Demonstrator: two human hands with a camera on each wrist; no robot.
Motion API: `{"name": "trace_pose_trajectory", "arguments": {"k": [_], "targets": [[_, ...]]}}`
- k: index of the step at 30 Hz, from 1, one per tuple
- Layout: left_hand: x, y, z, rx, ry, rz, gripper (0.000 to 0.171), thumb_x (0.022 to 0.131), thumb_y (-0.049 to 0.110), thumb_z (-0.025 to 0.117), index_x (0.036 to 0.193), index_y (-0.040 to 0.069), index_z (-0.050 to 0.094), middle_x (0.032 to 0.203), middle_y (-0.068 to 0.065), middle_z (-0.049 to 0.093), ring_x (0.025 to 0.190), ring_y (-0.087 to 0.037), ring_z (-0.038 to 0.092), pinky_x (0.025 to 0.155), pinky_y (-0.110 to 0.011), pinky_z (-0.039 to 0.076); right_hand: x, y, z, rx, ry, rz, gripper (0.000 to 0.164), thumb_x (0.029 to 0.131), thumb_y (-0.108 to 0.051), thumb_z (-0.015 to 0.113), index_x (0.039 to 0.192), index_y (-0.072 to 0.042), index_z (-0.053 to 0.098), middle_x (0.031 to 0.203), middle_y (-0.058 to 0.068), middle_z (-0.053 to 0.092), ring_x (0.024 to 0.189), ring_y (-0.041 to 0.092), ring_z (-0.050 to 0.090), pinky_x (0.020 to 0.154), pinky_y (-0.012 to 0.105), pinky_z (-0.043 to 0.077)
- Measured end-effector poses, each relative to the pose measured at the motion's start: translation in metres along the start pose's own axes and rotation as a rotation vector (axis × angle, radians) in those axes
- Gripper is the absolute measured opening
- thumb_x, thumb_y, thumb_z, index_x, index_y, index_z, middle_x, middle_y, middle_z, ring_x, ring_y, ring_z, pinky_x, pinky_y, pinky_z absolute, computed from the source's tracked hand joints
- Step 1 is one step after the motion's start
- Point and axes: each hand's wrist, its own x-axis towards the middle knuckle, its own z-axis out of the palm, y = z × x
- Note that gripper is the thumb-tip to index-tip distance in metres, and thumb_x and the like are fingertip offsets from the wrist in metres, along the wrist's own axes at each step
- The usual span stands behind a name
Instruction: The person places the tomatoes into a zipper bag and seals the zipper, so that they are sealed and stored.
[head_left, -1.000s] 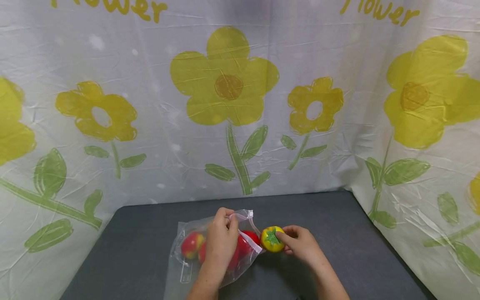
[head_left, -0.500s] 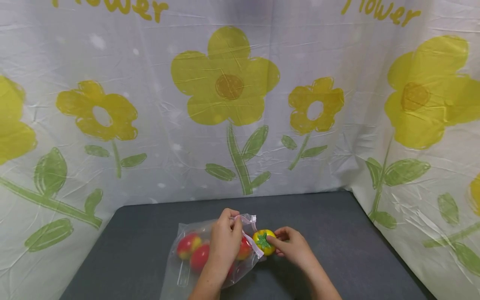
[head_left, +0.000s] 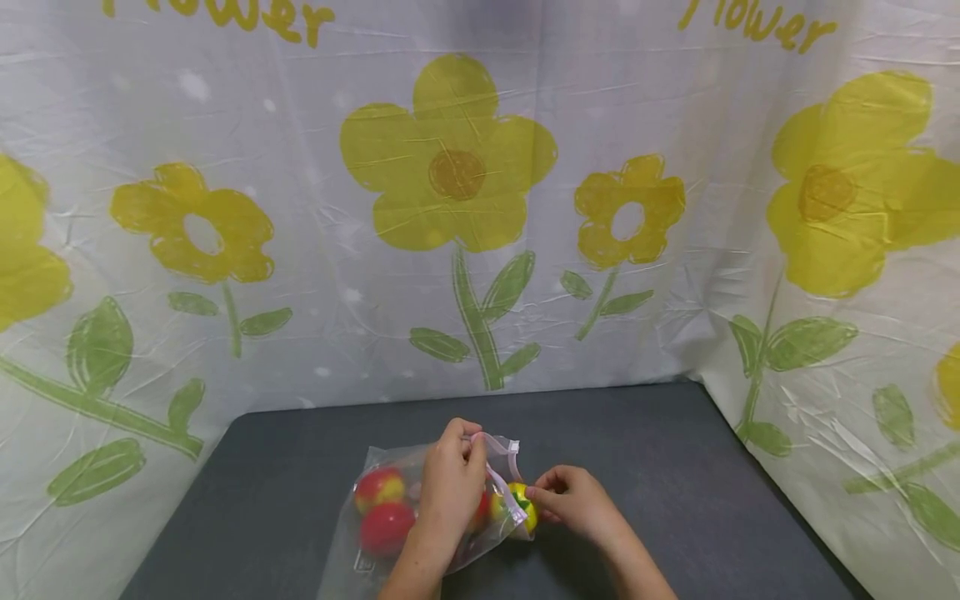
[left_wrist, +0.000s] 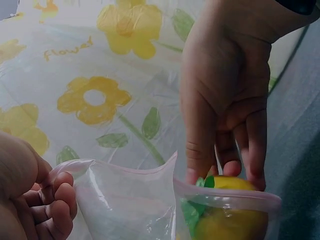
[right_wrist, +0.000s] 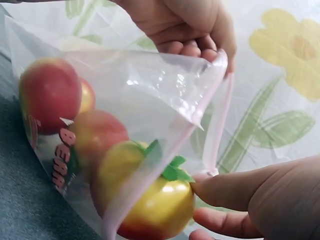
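Observation:
My left hand pinches the pink zip edge at the mouth of a clear plastic bag, lifting that side. Inside the bag lie several red and yellow fruits, among them a red one and a red-yellow one. At the mouth, a yellow fruit with a green leafy cap is partly inside the bag, its lower part reddish. My right hand holds this fruit by its outer side, thumb near the cap. Part of it shows through the bag wall in the right wrist view.
A dark grey table lies under the bag. Behind it hangs a pale curtain printed with yellow flowers, which also runs along the right side. Dark lettering is printed on the bag.
My right hand has moved left and slightly down, bringing the yellow fruit from beside the bag into its mouth. The fruits inside have shifted; my left hand keeps its pinch on the edge.

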Motion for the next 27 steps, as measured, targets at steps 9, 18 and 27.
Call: {"name": "trace_pose_trajectory", "arguments": {"k": [9, 18, 27], "targets": [[0.002, 0.000, 0.001, 0.008, 0.036, 0.042, 0.009, 0.100, 0.006, 0.062, 0.107, 0.000, 0.063, 0.057, 0.005, 0.053, 0.046, -0.007, 0.050, 0.044, -0.024, 0.044, -0.004, -0.004, -0.004, -0.055, -0.188, -0.166, 0.024, 0.102, -0.019, 0.062, 0.100, 0.001, 0.075, 0.081, 0.006, 0.069, 0.070, 0.016, 0.060, 0.060, 0.028, 0.049], [0.001, 0.000, 0.001, 0.021, 0.047, 0.007, 0.012, 0.100, 0.008, 0.064, 0.109, 0.000, 0.063, 0.058, 0.004, 0.052, 0.048, -0.009, 0.054, 0.047, -0.023, 0.046, -0.016, -0.020, -0.017, -0.155, -0.044, -0.155, 0.032, 0.102, -0.033, 0.063, 0.087, -0.005, 0.072, 0.074, -0.001, 0.063, 0.065, 0.012, 0.053, 0.058, 0.032, 0.045], [0.000, 0.001, 0.000, 0.061, 0.042, -0.017, 0.014, 0.099, 0.013, 0.066, 0.109, 0.004, 0.064, 0.057, 0.005, 0.050, 0.047, -0.010, 0.051, 0.046, -0.023, 0.044, -0.017, -0.021, -0.008, -0.099, -0.288, -0.184, 0.034, 0.101, -0.028, 0.065, 0.079, -0.003, 0.073, 0.056, -0.004, 0.052, 0.048, 0.008, 0.042, 0.047, 0.024, 0.033]]}}
